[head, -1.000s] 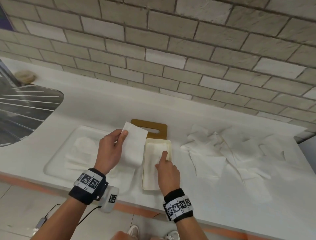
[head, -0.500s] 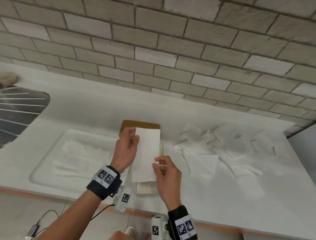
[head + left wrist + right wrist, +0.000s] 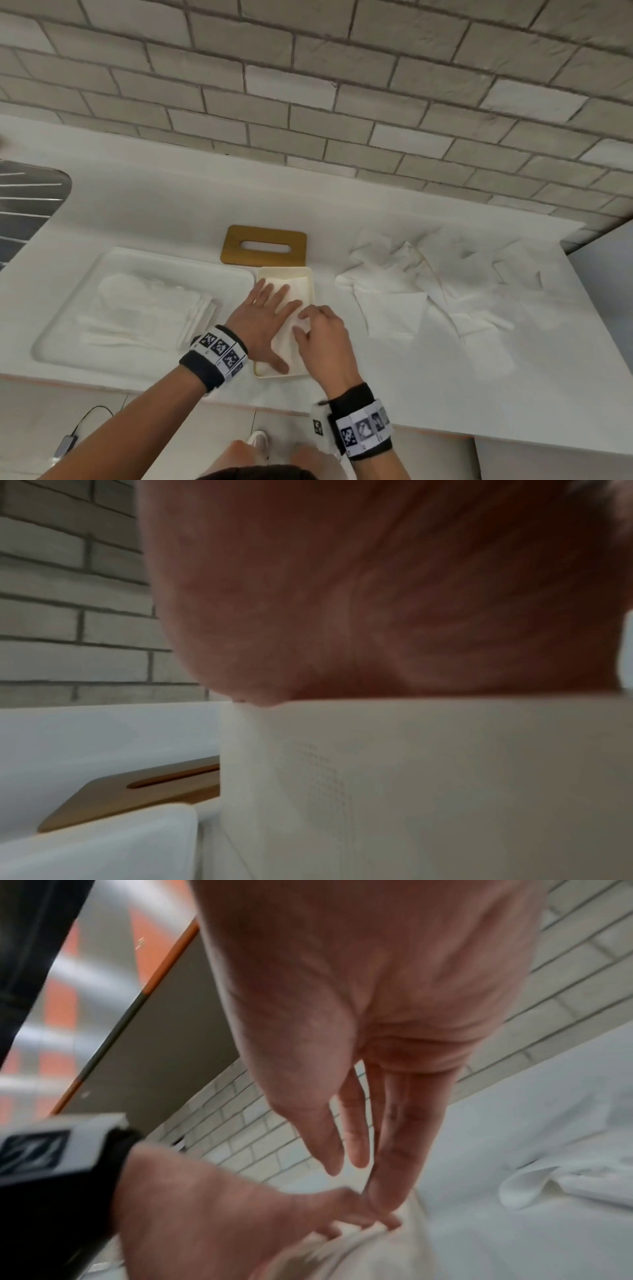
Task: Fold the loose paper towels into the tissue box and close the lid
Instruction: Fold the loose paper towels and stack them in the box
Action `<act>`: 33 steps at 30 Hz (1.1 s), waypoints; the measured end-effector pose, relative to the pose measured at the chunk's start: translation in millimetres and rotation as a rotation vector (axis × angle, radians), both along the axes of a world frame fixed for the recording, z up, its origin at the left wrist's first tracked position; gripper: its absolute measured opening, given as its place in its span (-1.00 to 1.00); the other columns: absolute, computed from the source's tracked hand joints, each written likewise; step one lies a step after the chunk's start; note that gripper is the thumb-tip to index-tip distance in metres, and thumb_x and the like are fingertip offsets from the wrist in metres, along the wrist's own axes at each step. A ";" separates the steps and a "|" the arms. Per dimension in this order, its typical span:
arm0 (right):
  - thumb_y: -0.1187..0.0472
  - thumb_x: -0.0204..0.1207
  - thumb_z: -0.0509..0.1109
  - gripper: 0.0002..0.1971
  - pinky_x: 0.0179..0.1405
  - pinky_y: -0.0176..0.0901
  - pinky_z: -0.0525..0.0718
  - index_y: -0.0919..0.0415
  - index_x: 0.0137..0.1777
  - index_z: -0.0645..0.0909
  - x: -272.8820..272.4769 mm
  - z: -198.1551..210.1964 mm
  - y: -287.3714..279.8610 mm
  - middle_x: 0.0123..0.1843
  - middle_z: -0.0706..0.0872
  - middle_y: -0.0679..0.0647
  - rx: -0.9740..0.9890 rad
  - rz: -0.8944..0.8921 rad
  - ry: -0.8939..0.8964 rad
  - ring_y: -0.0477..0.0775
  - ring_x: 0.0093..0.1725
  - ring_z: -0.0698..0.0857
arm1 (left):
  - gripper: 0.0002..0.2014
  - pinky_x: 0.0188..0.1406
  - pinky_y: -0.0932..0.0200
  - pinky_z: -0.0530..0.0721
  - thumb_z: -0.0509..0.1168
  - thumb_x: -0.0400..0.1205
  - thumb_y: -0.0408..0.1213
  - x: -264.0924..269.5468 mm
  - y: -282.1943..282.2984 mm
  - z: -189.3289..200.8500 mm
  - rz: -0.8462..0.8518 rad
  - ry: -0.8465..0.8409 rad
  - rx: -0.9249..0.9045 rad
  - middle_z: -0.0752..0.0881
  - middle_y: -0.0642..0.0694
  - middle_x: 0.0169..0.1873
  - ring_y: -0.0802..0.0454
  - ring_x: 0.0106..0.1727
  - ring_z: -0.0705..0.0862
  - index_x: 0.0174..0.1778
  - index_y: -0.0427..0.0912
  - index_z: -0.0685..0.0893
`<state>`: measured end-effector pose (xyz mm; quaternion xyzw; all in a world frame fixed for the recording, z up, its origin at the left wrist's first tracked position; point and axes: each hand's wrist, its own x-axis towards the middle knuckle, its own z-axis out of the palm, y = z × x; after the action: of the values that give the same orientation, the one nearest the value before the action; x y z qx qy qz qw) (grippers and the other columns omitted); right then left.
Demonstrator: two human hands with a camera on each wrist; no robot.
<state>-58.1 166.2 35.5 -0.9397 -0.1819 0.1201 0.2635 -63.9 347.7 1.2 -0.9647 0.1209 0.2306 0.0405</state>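
Observation:
The cream tissue box (image 3: 285, 270) lies open on the white counter, lengthwise toward me. A folded paper towel (image 3: 300, 287) lies inside it. My left hand (image 3: 272, 303) presses flat on that towel with fingers spread; the left wrist view shows the palm (image 3: 377, 588) on the paper (image 3: 411, 777). My right hand (image 3: 310, 323) touches the towel's right side with straight fingers (image 3: 394, 1137), holding nothing. The brown wooden lid (image 3: 263, 245) with its slot lies flat just behind the box. Loose paper towels (image 3: 428, 291) are spread to the right.
A shallow white tray (image 3: 68, 329) left of the box holds several white towels (image 3: 147, 301). A metal sink (image 3: 27, 205) is at the far left. A brick wall (image 3: 308, 102) backs the counter. The counter's front edge (image 3: 445, 435) runs just before my wrists.
Both hands held the folded towel up over the box; now it lies in the box, with my left hand flat on it and my right hand touching it.

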 end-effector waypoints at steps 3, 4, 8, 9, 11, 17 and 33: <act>0.09 0.74 0.45 -0.80 0.11 0.04 0.82 -0.03 0.32 0.69 29.8 5.2 -39.0 0.24 0.77 -0.03 0.078 -0.099 -0.119 0.03 0.04 0.83 | 0.52 0.73 -0.50 -0.43 0.43 0.23 0.67 8.5 0.5 0.6 -0.026 0.046 0.079 -0.36 -0.26 0.84 -0.48 0.85 -0.28 0.86 0.10 -0.37; 0.13 0.73 0.45 -0.80 0.11 0.07 0.82 -0.02 0.31 0.68 43.7 1.4 -56.2 0.23 0.78 0.00 0.045 -0.116 -0.136 0.07 0.07 0.83 | 0.54 0.72 -0.51 -0.44 0.48 0.18 0.65 11.9 1.4 2.0 -0.023 0.048 0.074 -0.33 -0.24 0.85 -0.48 0.85 -0.25 0.86 0.14 -0.36; 0.44 0.60 0.40 -0.44 0.37 0.10 0.70 0.08 0.57 0.54 114.3 -23.2 -131.0 0.51 0.63 0.16 -0.200 -0.080 -0.046 0.25 0.46 0.68 | 0.31 0.84 -0.32 -0.31 0.58 0.34 0.44 18.3 -3.5 21.7 0.105 0.022 -0.093 -0.09 -0.09 0.89 -0.30 0.89 -0.11 0.87 0.19 -0.07; 0.44 0.57 0.43 -0.32 0.50 0.10 0.62 0.07 0.68 0.45 130.7 -30.0 -148.1 0.63 0.54 0.17 -0.244 -0.051 -0.008 0.26 0.58 0.59 | 0.17 0.86 -0.24 -0.19 0.58 0.44 0.34 18.4 -8.5 29.9 0.154 -0.027 -0.149 -0.01 -0.05 0.89 -0.23 0.89 -0.04 0.86 0.17 0.04; 0.29 0.55 0.56 -0.13 0.71 0.10 0.43 0.03 0.83 0.26 156.3 -41.9 -174.8 0.75 0.37 0.17 -0.339 0.031 0.079 0.26 0.72 0.43 | -0.12 0.81 -0.10 0.18 0.55 0.59 0.19 16.9 -21.0 45.5 0.242 -0.192 -0.278 0.22 0.01 0.83 -0.13 0.83 0.24 0.78 0.13 0.29; -0.17 0.55 0.65 -0.58 0.36 0.01 0.53 -0.01 0.32 0.77 180.5 -48.9 -198.3 0.04 0.78 -0.08 -0.406 0.162 -0.043 0.06 0.16 0.63 | -0.59 0.34 0.04 0.68 0.44 0.71 0.11 18.1 -69.4 65.4 0.415 -0.445 -0.619 0.68 0.17 0.43 0.07 0.47 0.62 0.46 0.16 0.61; 0.05 0.86 0.36 -0.87 -0.02 -0.09 0.79 0.04 0.26 0.66 103.9 99.6 -108.0 0.10 0.85 -0.09 0.782 0.051 0.062 -0.02 0.08 0.83 | -0.49 0.37 -0.01 0.76 0.14 0.83 0.28 47.3 -113.7 111.6 0.786 -0.455 -1.570 0.71 0.13 0.43 0.15 0.45 0.71 0.61 0.11 0.46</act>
<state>45.8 58.2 135.1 -0.7595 -0.2291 0.0765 0.6039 -16.6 234.0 112.8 -0.7088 -0.1056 -0.1173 -0.6875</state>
